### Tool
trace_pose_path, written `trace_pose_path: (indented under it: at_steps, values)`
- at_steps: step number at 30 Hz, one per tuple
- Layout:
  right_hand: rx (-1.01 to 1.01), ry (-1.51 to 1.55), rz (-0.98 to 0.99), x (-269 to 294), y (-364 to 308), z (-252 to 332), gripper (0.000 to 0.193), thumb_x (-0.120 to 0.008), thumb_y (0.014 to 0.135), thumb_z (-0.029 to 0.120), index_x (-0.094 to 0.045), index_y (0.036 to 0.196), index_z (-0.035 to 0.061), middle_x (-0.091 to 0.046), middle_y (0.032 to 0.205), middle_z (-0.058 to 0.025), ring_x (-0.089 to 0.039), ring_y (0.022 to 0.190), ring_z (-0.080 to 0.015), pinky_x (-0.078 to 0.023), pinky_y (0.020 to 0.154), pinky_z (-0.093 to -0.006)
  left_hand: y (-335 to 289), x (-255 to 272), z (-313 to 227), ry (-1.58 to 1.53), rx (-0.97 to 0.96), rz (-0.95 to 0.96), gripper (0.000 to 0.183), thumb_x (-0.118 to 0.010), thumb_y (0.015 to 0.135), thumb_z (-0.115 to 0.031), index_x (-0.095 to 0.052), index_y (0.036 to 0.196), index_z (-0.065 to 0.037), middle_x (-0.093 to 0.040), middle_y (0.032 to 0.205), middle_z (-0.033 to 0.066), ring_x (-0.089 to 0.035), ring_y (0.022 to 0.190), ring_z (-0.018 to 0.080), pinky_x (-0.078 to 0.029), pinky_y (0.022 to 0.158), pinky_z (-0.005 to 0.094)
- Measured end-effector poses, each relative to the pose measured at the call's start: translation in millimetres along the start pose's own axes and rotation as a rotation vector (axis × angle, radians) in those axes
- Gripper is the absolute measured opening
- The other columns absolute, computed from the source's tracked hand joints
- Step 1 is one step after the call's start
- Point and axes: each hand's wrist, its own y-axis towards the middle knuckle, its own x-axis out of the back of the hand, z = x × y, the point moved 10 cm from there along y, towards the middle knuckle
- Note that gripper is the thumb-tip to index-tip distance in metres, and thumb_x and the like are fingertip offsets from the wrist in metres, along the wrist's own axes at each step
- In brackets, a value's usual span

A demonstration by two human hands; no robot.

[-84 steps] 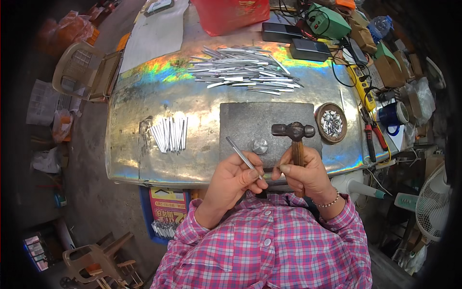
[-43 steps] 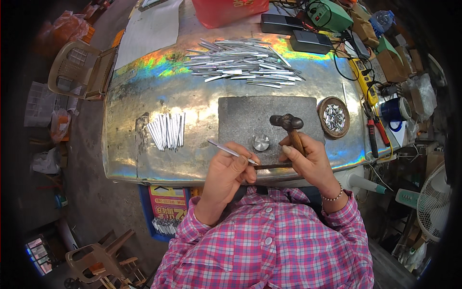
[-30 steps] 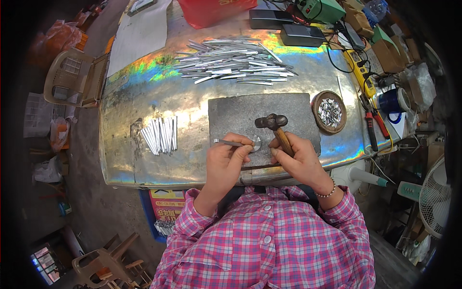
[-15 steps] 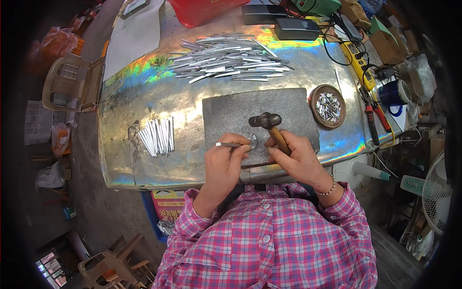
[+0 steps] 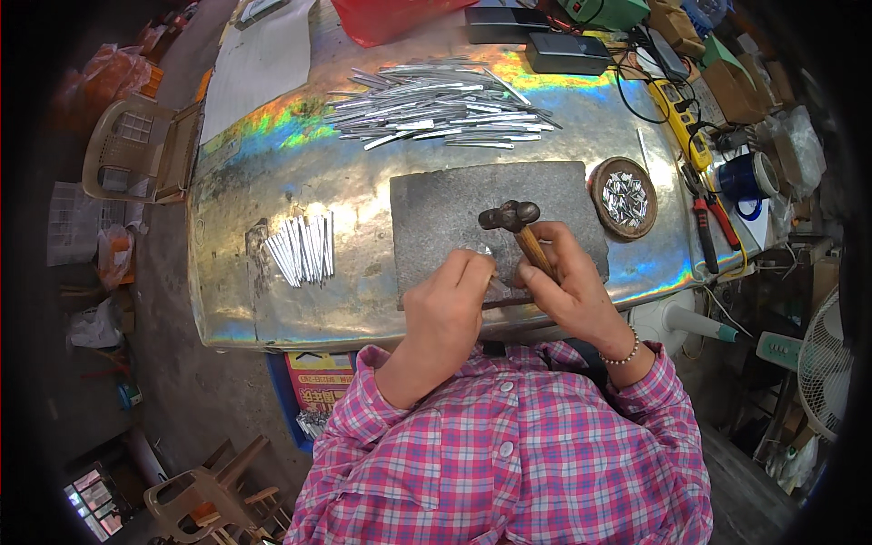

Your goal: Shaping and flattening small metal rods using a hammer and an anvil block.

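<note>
My right hand (image 5: 574, 289) is wrapped round the wooden handle of a ball-peen hammer (image 5: 510, 216), whose dark head hangs over a grey stone slab (image 5: 436, 204). Beside it, my left hand (image 5: 445, 300) is pinched closed near the slab's front edge. A short end of a thin metal strip (image 5: 496, 283) pokes out by the left fingertips; the hand covers the rest. Small shiny bits (image 5: 485, 250) lie on the slab just beyond those fingers. To the left, a fanned row of silver strips (image 5: 302, 251) rests on the table.
Beyond the slab lies a big heap of metal strips (image 5: 445, 107). A round brown bowl (image 5: 599, 202) of small metal pieces sits right of the slab. Red-handled pliers (image 5: 701, 232), a yellow power strip (image 5: 677, 123) and a blue mug (image 5: 738, 177) crowd the right edge.
My left hand has rolled over and moved right, so the strip that lay across its fingers is mostly hidden. The hammer has shifted slightly right and up with my right hand.
</note>
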Motion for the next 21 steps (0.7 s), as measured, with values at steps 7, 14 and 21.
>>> trace_pose_path:
  at_steps: [7, 14, 21]
  values:
    - [0.325, -0.189, 0.031, 7, -27, 63, 0.033, -0.062, 0.086, 0.007, -0.051, 0.116, -0.0014, -0.063, 0.090, -0.0178, -0.064, 0.073, -0.0311, -0.049, 0.067, -0.0335, 2, 3, 4, -0.009, -0.007, -0.015, 0.018, -0.057, 0.076, 0.003, -0.058, 0.092, -0.007, -0.056, 0.087, 0.0084, -0.064, 0.067, 0.0276, -0.050, 0.054, 0.0371]
    - [0.402, -0.741, 0.053, 10, -67, 125, 0.054, -0.068, 0.077, 0.006, -0.049, 0.127, -0.0009, -0.061, 0.087, -0.0125, -0.059, 0.061, -0.0262, -0.049, 0.058, -0.0337, 1, 0, 10, -0.086, -0.031, -0.011, 0.019, -0.057, 0.075, 0.003, -0.056, 0.091, -0.008, -0.055, 0.085, 0.0081, -0.062, 0.064, 0.0278, -0.049, 0.052, 0.0369]
    - [-0.326, -1.074, 0.416, 18, -73, 89, 0.052, -0.065, 0.079, 0.000, -0.049, 0.128, -0.0019, -0.058, 0.078, -0.0118, -0.061, 0.066, -0.0286, -0.047, 0.053, -0.0341, 11, 0, -1, -0.108, -0.076, 0.022, 0.020, -0.059, 0.073, 0.002, -0.055, 0.090, -0.007, -0.053, 0.084, 0.0086, -0.062, 0.064, 0.0284, -0.048, 0.051, 0.0378]
